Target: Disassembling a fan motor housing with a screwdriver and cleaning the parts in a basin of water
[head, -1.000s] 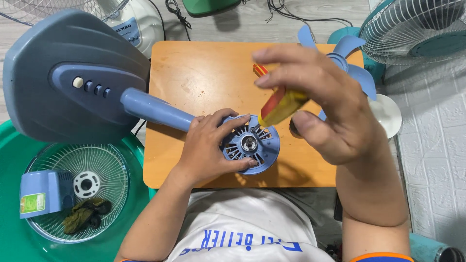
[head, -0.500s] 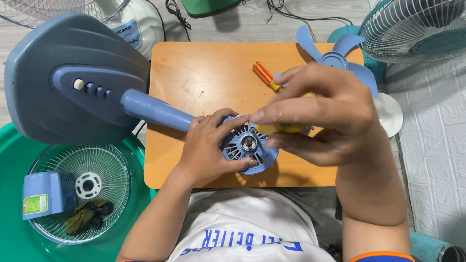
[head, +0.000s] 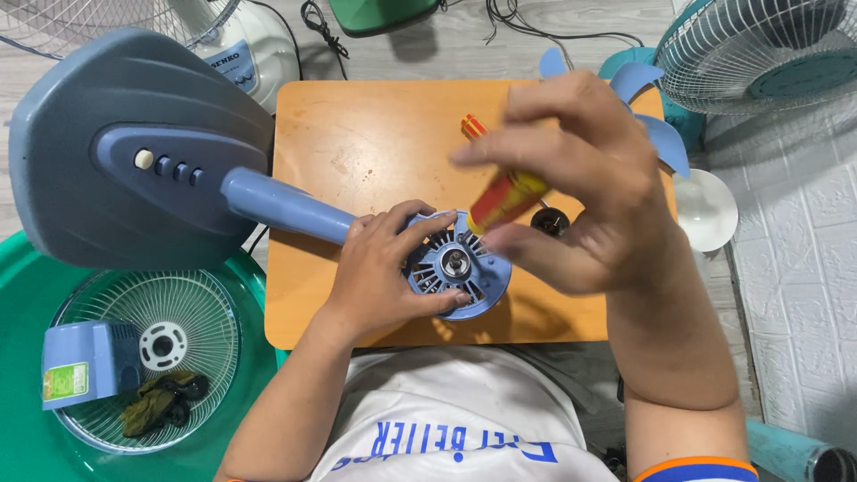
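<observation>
1. Head view, looking straight down: a small orange wooden table (head: 357, 143) sits in front of the person, and a blue fan lies across it with its wide grey-blue base (head: 134, 152) hanging off the table's left edge.
2. The fan's blue neck (head: 286, 207) runs from the base toward the middle of the table and ends at the round blue motor housing (head: 457, 268), which lies near the table's front edge with its ribbed face and metal shaft turned up.
3. The left hand (head: 379, 272) is clasped around the left side of the motor housing — thumb along the lower rim, fingers over the top.
4. The right hand (head: 585, 183) hovers above and just right of the housing, blurred, pinching a red-and-yellow screwdriver (head: 504, 196) between thumb and fingers; whether its lower end touches the housing, I cannot tell.
5. A second orange-handled tool (head: 471, 127) lies on the table behind the right hand, mostly hidden.
6. Blue fan blades (head: 656, 116) show past the table's right rear corner, with a white bowl (head: 705, 207) just beside them.
7. To the left, a green tub (head: 36, 303) holds a white wire fan guard (head: 192, 312), a small blue box (head: 89, 361) and a dark rag (head: 161, 402).
8. Another fan with a teal hub (head: 768, 54) stands at the upper right.
</observation>
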